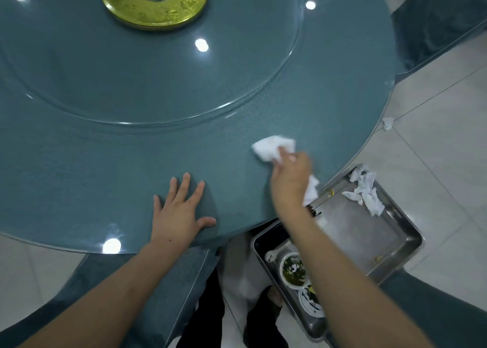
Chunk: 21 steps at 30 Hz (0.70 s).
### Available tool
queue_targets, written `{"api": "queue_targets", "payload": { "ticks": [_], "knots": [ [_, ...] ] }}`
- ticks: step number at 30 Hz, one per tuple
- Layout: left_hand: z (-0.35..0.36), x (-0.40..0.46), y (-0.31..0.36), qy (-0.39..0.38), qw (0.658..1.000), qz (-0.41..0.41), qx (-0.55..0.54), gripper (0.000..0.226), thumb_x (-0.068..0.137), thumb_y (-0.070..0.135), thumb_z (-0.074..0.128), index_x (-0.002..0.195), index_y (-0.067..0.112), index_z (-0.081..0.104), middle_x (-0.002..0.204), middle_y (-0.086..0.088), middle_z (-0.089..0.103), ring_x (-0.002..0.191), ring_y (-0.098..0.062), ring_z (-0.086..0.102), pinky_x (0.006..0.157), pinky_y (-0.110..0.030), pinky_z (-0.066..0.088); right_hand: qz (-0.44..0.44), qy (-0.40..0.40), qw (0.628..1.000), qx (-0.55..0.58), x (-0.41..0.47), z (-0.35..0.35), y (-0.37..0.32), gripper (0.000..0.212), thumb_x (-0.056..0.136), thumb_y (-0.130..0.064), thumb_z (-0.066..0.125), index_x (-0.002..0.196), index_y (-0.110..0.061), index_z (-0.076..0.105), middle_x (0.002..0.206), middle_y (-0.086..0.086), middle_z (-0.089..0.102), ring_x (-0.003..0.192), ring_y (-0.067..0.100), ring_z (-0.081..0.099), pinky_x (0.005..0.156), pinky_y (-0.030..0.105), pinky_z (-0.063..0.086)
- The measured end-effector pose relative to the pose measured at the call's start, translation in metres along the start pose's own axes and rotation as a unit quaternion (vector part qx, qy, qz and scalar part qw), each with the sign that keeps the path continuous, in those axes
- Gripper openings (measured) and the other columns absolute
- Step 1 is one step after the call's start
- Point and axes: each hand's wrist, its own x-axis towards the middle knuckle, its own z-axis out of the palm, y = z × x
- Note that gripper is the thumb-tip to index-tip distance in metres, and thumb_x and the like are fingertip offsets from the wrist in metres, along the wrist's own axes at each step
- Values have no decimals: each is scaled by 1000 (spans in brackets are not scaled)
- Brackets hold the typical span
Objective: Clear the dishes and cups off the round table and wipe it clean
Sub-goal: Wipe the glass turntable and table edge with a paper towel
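Note:
The round teal table (131,163) fills the upper view, with a glass turntable (158,71) and its gold hub (155,2) at the centre. My left hand (181,210) lies flat on the table near the front edge, fingers spread. My right hand (292,179) grips a crumpled white tissue (274,147) and presses it on the tabletop near the right rim; it looks blurred. Below the rim, a steel tray (369,231) holds used tissues (366,189). A second steel tray (266,245) holds a dirty bowl (292,268) and a plate (311,303).
A scrap of white tissue (387,123) lies on the tiled floor (434,142) beside the table's right edge. Teal chairs stand at the upper right (442,23), lower left (168,295) and lower right (448,308). My legs (208,321) show below the table.

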Motion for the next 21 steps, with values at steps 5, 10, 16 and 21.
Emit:
{"api": "queue_targets", "payload": {
  "ticks": [5,10,16,21],
  "knots": [
    [2,-3,1,6,1000,-3,-2,95,87,77,48,162,41,2,170,7,-17,157,-22,-13,123,-59,13,-242,-117,962,42,-55,-14,-6,34,86,-8,70,119,-14,72,98,15,60,84,35,54,72,43,53],
    [2,-2,8,4,1000,-6,-7,95,87,76,49,162,41,1,170,7,-18,157,-22,-14,123,-59,12,-105,-66,992,-5,24,-32,56,32,93,-16,63,124,-13,70,106,20,57,98,40,56,84,43,50],
    [5,-2,3,21,998,7,-52,92,88,73,53,162,41,9,171,8,-10,158,-20,-10,124,-57,9,-67,-16,997,31,-39,8,-28,33,86,-7,68,118,-16,71,98,16,57,86,35,52,73,42,50],
    [10,-15,-25,112,988,10,-110,67,95,50,62,154,23,45,168,-5,26,155,-28,23,122,-52,26,-206,-99,973,26,-34,-12,8,34,92,-20,60,122,-10,72,101,20,61,88,39,58,75,46,53]
  ]
}}
